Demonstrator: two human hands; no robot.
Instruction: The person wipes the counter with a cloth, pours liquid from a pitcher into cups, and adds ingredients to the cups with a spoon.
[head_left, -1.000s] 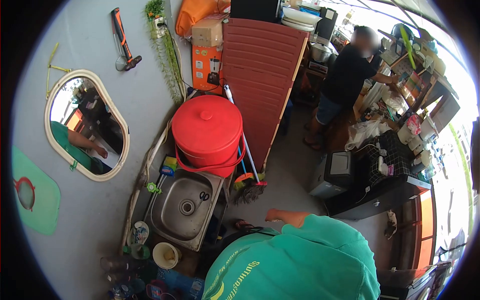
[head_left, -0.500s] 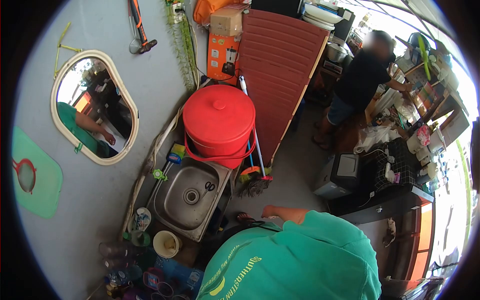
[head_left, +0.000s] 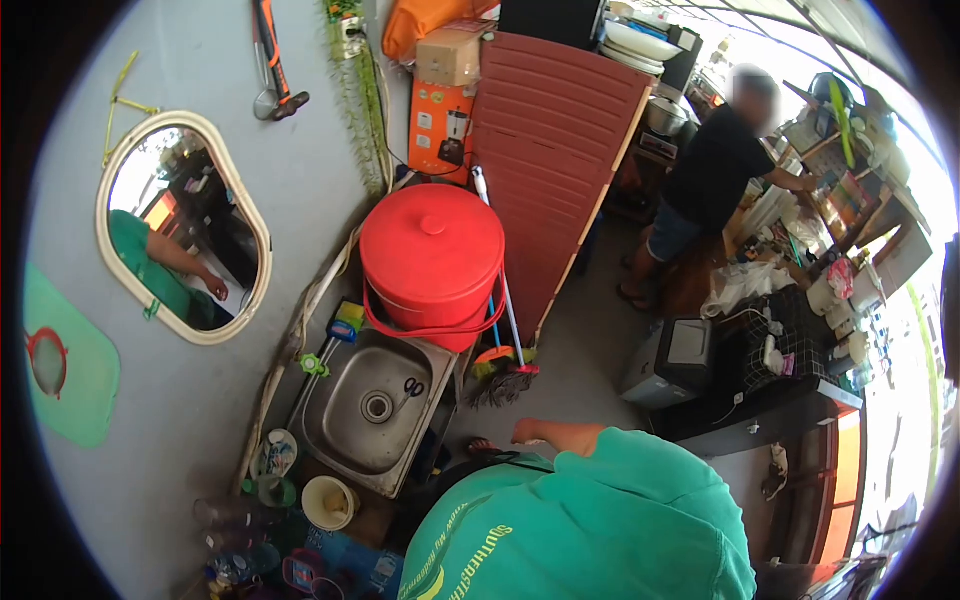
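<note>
My right hand (head_left: 525,431) hangs low in front of my green shirt, seen from above with its fingers too foreshortened to make out. The oval white-framed mirror (head_left: 268,250) reflects my green sleeve and lowered forearm, with the hand small in it. I see nothing held. Nearest to this hand are a mop (head_left: 503,388) and a broom (head_left: 492,360) leaning beside a big red lidded bucket (head_left: 432,255). The bucket stands at the far end of a steel sink (head_left: 350,420). In the basin lie dark-handled scissors (head_left: 412,387). My left hand is out of view.
A sponge (head_left: 348,320) sits by the green-knobbed tap (head_left: 315,366). A white tub (head_left: 330,502) and several bottles stand below the sink. A red-brown panel (head_left: 560,150) rises behind the bucket. Another person (head_left: 715,165) reaches to a cluttered counter. A grey bin (head_left: 675,358) stands on the floor.
The view has shifted slightly, so the sink, bucket and mirror sit a little lower and further left. My right arm stays lowered. The other person still reaches toward the counter.
</note>
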